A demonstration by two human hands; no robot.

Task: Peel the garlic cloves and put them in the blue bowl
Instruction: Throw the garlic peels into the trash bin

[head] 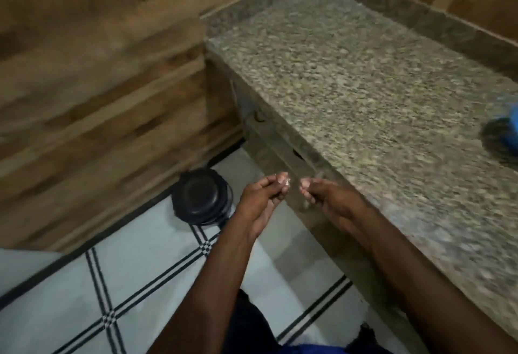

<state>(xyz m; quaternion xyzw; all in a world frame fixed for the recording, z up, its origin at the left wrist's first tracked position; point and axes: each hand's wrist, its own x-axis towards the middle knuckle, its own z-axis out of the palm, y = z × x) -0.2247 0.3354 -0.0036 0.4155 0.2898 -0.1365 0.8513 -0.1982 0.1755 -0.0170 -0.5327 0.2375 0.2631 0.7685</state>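
Granite counter point(350, 79) occupies the right. Beside its near edge, left hand point(260, 196) pinches a pale fragment point(286, 182), identity unclear; right hand point(328, 194) fingers curled, contents indeterminate. Blue bowl point(504, 129) sits far right.

Left arm: reaching forward from the lower middle of the view, forearm bare, wrist nearly straight.
Left hand point(262, 198): curling its fingers inward, fingertips point(281, 178) bunching together against the thumb; whether they are pinching something small is too blurred to tell.
Right arm: stretching in from the lower right, forearm bare.
Right hand point(326, 194): curling its fingers too, fingertips point(305, 184) pointing toward the left hand.
Relation: the two hands are hovering close together at the same height, fingertips near but not touching.
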